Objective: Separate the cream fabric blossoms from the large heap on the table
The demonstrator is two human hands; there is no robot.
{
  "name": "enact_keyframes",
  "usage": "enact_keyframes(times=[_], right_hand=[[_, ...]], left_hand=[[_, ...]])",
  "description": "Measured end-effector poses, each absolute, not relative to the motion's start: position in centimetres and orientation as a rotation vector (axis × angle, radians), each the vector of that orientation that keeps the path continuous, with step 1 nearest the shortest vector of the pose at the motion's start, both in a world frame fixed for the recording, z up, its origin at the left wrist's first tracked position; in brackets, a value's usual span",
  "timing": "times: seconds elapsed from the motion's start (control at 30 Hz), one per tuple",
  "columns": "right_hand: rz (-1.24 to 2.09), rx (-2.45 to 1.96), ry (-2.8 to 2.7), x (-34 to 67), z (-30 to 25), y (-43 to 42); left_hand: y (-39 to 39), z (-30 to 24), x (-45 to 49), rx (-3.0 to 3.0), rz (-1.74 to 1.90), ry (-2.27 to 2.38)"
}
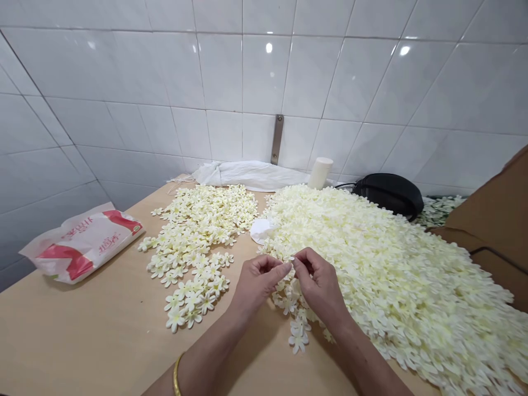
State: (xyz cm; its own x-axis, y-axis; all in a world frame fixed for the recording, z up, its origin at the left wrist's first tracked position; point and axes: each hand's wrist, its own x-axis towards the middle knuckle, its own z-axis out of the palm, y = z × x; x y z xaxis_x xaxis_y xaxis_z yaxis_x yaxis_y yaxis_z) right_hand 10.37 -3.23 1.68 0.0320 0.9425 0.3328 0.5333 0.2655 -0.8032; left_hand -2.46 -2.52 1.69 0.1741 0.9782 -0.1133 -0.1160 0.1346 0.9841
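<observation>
My left hand (259, 279) and my right hand (320, 286) meet at the near edge of a big heap of pale yellow-white artificial flowers (371, 258). Thumb and forefinger of each are closed in a pinch on one small artificial flower (292, 258), mostly covered by the fingertips. A few loose flowers (298, 335) lie on the table just below my hands. To the left, a smaller spread of the same flowers (202, 231) reaches toward the wall.
A red-and-white plastic packet (88, 239) lies at the left of the wooden table (103, 335). Behind the flowers are a white cloth (251, 175), a white cylinder (320, 173) and a black rounded object (388, 193). A white disc (260, 231) lies between the piles; cardboard (490, 220) stands right.
</observation>
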Motion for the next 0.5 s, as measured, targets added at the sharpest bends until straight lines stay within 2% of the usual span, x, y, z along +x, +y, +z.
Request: enact_keyframes(times=[0.1, 0.23, 0.37, 0.5], right_hand=[[0.379, -1.382, -1.717, 10.23, 1.48, -3.32], [0.412, -1.382, -1.711, 10.05, 1.50, -3.42], [0.633, -1.408, -1.618, 9.91, 1.61, -3.35], [0.997, -1.357, -1.493, 9.97, 1.69, -3.19]], left_hand=[[-2.64, 1.79, -2.28, 1.202, 1.118, 1.128], [-2.59, 1.63, -2.18, 1.148, 1.106, 1.064], [-2.58, 1.58, -2.19, 0.952, 1.045, 0.949], [-2.65, 1.87, -2.11, 0.953, 1.071, 0.964]])
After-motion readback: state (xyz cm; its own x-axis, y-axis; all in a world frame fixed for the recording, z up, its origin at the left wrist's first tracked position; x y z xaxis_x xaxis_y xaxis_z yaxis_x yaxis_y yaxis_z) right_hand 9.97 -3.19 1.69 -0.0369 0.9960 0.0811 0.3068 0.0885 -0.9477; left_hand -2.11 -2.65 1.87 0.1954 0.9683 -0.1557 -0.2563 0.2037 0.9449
